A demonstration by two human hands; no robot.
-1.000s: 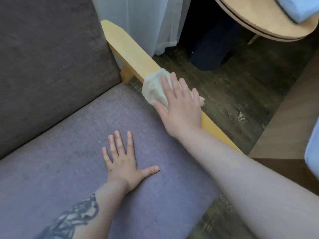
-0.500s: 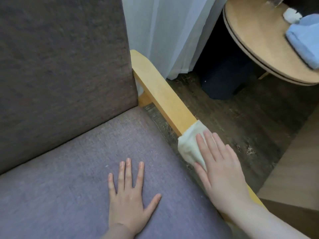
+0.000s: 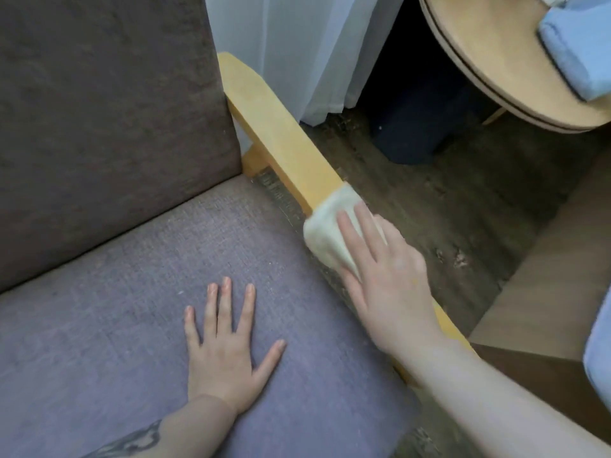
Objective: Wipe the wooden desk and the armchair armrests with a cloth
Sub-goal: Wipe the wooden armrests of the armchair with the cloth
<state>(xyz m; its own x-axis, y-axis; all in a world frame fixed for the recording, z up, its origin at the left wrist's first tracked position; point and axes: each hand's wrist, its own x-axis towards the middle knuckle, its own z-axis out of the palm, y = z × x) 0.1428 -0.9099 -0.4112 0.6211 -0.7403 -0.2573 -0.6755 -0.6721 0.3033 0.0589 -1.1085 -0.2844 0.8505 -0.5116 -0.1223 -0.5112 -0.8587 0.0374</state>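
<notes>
A yellow wooden armrest (image 3: 281,140) runs along the right side of the armchair. A pale cloth (image 3: 325,228) is draped over the armrest about halfway along it. My right hand (image 3: 386,276) lies flat on the cloth with straight fingers and presses it onto the wood. My left hand (image 3: 224,345) rests flat on the purple seat cushion (image 3: 115,292), fingers spread, holding nothing. The front stretch of the armrest is hidden under my right hand and forearm.
The grey backrest (image 3: 99,110) fills the upper left. A white curtain (image 3: 297,44) hangs behind the armrest. A round wooden table (image 3: 489,61) with a blue folded cloth (image 3: 582,44) stands at top right. A dark bin (image 3: 413,127) sits on the floor beneath it.
My right hand slid the cloth along the armrest toward its front end, then a little back. The left hand stayed flat on the seat.
</notes>
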